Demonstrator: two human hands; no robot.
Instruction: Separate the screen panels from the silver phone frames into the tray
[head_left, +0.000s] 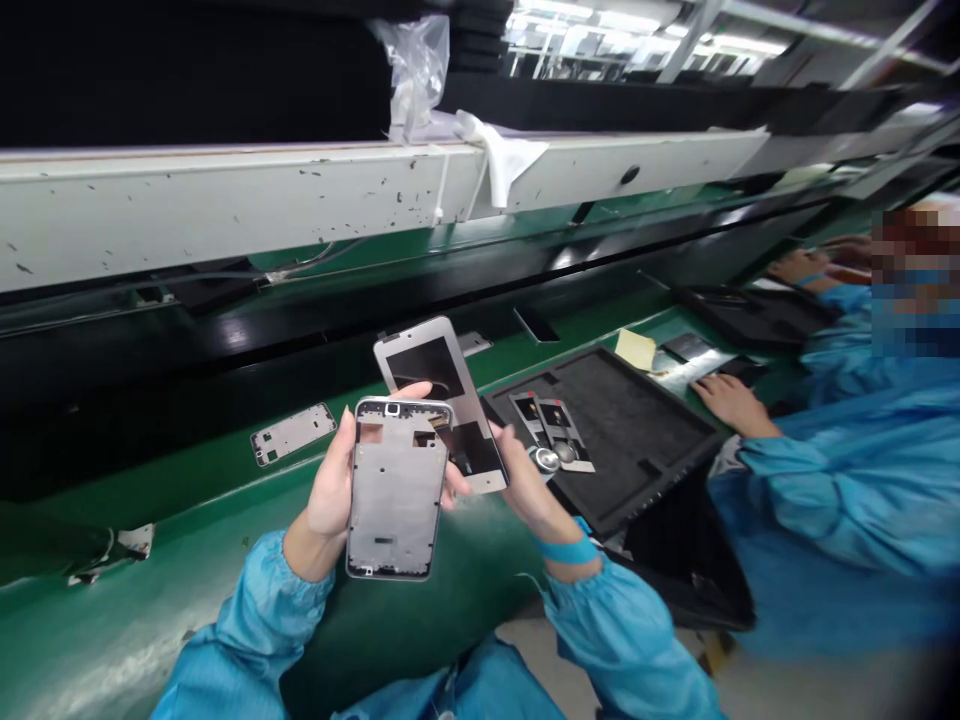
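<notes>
The phone frame, a grey metal mid-frame with cut-outs, stands upright in the left hand, which is closed around its left edge, fingertips curling over the top and right side. Just behind the phone frame and touching its upper right corner is a silver panel with dark patches, tilted to the right; the right hand is closed on its lower right edge, thumb side toward the phone frame.

To the right of the phone frame lies a black foam tray holding two small printed cards and a round metal piece. To the left of the phone frame, a second bare frame lies flat on the green belt. Further right of the phone frame, a co-worker's hand rests on the bench edge.

The right hand's fingers are mostly hidden behind the silver panel, so how they wrap it cannot be made out. The panel's lower left part is covered by the phone frame. The co-worker's sleeve is cut off at the picture's right edge.
</notes>
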